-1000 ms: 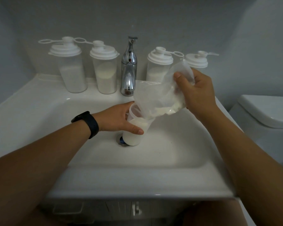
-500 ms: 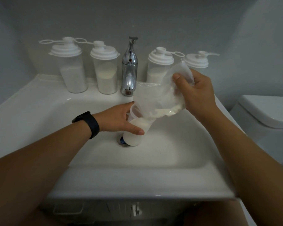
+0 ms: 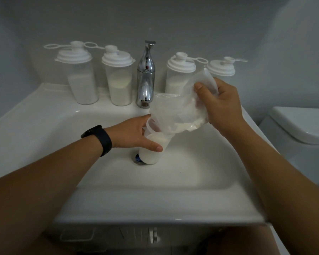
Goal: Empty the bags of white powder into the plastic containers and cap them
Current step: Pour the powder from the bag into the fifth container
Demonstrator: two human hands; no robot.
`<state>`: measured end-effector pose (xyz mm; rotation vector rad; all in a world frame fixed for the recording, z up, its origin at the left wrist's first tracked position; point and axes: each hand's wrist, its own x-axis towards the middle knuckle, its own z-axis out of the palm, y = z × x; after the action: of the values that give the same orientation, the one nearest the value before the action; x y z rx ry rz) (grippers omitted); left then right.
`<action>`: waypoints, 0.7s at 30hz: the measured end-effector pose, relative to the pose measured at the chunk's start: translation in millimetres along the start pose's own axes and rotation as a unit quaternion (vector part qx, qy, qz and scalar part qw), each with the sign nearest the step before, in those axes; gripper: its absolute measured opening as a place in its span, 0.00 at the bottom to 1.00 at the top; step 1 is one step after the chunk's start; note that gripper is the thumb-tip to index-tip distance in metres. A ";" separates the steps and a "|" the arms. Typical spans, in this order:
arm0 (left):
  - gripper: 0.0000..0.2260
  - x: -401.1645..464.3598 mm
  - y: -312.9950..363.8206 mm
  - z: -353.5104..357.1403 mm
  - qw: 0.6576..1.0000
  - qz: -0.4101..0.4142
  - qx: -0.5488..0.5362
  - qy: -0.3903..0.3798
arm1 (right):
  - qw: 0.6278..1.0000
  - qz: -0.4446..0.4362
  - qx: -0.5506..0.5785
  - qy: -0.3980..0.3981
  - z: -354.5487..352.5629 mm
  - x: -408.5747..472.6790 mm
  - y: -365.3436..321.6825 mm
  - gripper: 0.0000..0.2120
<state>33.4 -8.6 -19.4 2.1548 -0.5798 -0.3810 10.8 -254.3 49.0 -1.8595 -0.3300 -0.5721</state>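
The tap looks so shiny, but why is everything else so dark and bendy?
Head view: dim, greyish light, so only the chrome tap shows bright glare; the wide-angle lens curves the sink edges; the bottom, below the sink, is dark and blurred.

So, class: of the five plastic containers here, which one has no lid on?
The container standing in the sink basin, gripped by the left hand; the four by the tap are capped.

An open container [image 3: 151, 150] stands in the sink [image 3: 201, 172] over the drain [image 3: 136, 159], before the faucet [image 3: 146, 78], which four capped containers [image 3: 118, 78] flank.
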 end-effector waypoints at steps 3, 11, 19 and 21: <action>0.36 -0.1 -0.8 -0.2 1.000 0.001 -0.005 -0.002 | 1.000 0.001 0.004 0.000 -1.7 1.4 -2.0 0.05; 0.35 0.5 -1.0 -0.4 1.000 0.003 -0.009 -0.003 | 1.000 0.005 -0.003 -0.004 -3.0 1.5 -4.9 0.07; 0.35 0.5 -1.4 -0.2 1.000 0.005 -0.010 -0.004 | 1.000 -0.004 -0.005 -0.007 -1.8 0.2 -4.0 0.05; 0.35 1.0 -1.2 -0.7 1.000 0.005 -0.008 -0.002 | 1.000 -0.005 -0.005 -0.009 -1.9 0.1 -3.6 0.05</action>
<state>34.9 -8.1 -20.1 2.1357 -0.5873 -0.3841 8.8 -254.9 52.5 -1.8754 -0.3496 -0.5648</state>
